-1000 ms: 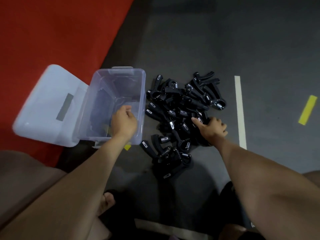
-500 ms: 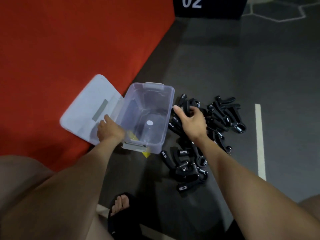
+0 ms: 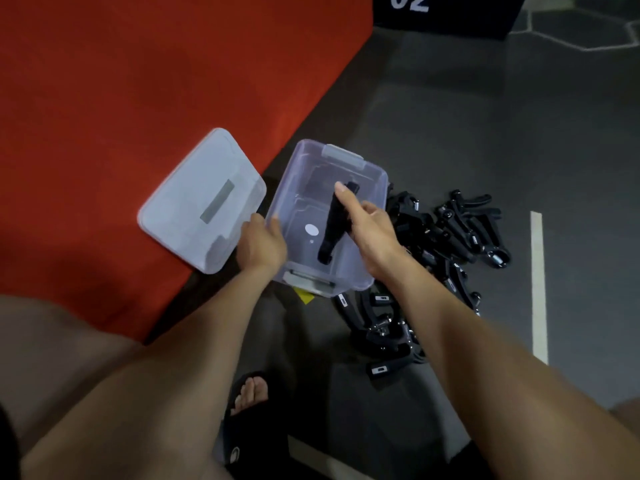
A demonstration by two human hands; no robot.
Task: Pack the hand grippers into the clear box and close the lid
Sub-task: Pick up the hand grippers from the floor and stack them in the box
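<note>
A: Head view, item one. The box (image 3: 375,188) sits open on the grey floor (image 3: 450,133), its near left corner touching the lid (image 3: 194,202), which lies flat on the red mat (image 3: 138,81).

B: And the hands?

A: The left hand (image 3: 261,244) grips the box's near left rim, thumb inside the wall. Half a second ago it rested lower, at the lid's corner. The right hand (image 3: 369,226) is now over the box, closed around one gripper (image 3: 334,223), index finger stretched along it. Half a second ago that hand was out at the pile (image 3: 443,247), only just taking hold.

B: Where is the gripper exactly?

A: Inside the box's outline, tilted, lower end toward the near wall. Whether it touches the bottom, I cannot tell. Nothing else is in the box but a white round sticker (image 3: 311,230) on its base.

B: The remainder?

A: The pile lies on the floor just right of the box, partly behind the right forearm. A white line (image 3: 538,289) runs beyond it. A sandalled foot (image 3: 251,400) shows near the bottom, and a yellow scrap (image 3: 304,296) peeks from under the box's near edge.
</note>
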